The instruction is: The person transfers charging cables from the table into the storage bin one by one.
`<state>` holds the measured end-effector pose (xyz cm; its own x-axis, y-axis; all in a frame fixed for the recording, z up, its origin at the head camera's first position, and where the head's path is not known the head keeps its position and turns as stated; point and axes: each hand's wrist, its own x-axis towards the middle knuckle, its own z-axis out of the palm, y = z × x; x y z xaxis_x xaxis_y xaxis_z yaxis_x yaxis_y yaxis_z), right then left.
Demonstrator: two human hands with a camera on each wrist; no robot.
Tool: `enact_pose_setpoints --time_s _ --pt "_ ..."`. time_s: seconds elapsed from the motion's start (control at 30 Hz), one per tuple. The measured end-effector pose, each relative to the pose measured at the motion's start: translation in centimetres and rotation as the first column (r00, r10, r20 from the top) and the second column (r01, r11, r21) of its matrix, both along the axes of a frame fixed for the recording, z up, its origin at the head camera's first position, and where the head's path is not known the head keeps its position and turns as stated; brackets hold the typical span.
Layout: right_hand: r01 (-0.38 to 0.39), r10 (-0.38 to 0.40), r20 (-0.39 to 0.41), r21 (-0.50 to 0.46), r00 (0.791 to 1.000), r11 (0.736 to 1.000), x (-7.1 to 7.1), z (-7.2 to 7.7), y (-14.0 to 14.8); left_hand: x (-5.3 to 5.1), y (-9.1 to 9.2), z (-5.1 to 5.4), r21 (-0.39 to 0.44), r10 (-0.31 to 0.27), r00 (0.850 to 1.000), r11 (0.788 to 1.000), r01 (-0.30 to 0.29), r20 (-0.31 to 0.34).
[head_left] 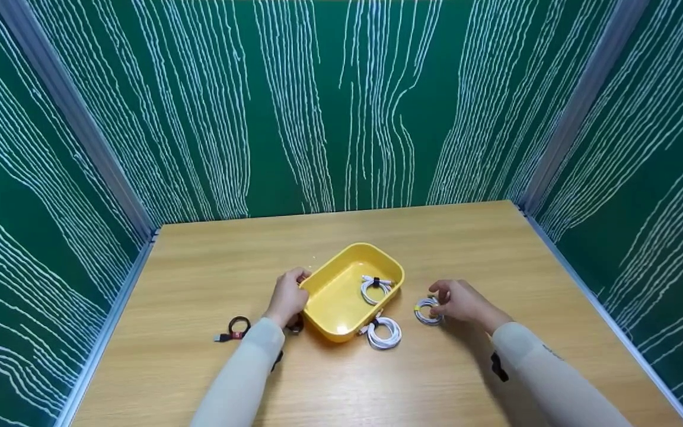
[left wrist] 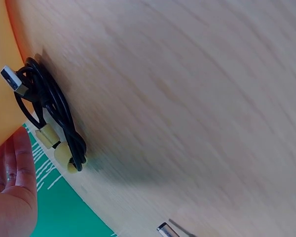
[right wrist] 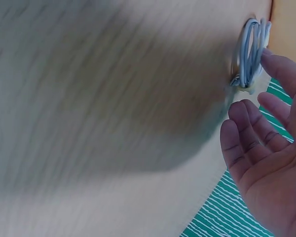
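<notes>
Grey coil: on the surface, to the right of the bin and apart from it, with a yellow tie on its ring.
Right hand: grip loose, fingers parted and bent, thumb at the coil's near edge; whether it presses there I cannot tell.
Coil's handling: likely light and springy, soft enough to flex, hard to break; the smooth jacket may slide a little.
Coil's hold: best pinched across the bundled strands, thumb against 1 or 2 fingers, close to the tie so the loops stay together.
Left hand: grips the bin at its left rim, fingers lying along the outer wall.
Bin's handling: looks like thin, stiff, glossy plastic; probably light and apt to skid if nudged, so the rim is the sound place to steady it.
Inside coil: white, black tie, lying in the bin towards its right wall.
Outside coil: white, on the surface just beside the bin's near right side.
Black cable: bundled close by the bin, near the left hand, metal plug showing.
Red-tied cable: also black, farther left on the surface, well apart from the bin.
</notes>
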<state>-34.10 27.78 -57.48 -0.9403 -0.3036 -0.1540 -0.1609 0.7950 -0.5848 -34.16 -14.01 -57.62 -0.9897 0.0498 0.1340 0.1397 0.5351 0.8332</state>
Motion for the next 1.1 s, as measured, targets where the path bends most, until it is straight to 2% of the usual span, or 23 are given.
enact_pose_setpoints --time_s 0.2,0.3,0.8,0.87,1.1 --pt "-0.024 0.024 -0.061 0.005 0.998 1.000 0.1 -0.5 -0.1 -0.1 -0.2 -0.1 -0.020 -0.005 1.000 1.000 0.004 -0.025" --pt "-0.034 0.034 -0.066 0.003 0.997 0.999 0.1 -0.6 -0.2 -0.1 -0.3 -0.2 -0.015 -0.007 1.000 1.000 0.007 -0.024" --pt "0.020 -0.019 0.019 -0.010 1.000 1.000 -0.2 -0.7 -1.0 0.0 -0.1 -0.2 0.015 -0.009 1.000 1.000 0.008 0.019" --pt "0.026 -0.026 0.011 -0.016 1.000 1.000 -0.2 -0.7 -1.0 0.0 -0.1 -0.2 0.016 -0.011 1.000 1.000 0.010 0.019" --pt "-0.014 0.012 -0.118 -0.016 0.993 1.000 -0.2 -1.0 -1.0 0.1 -0.2 0.0 0.004 -0.010 1.000 1.000 0.010 0.012"
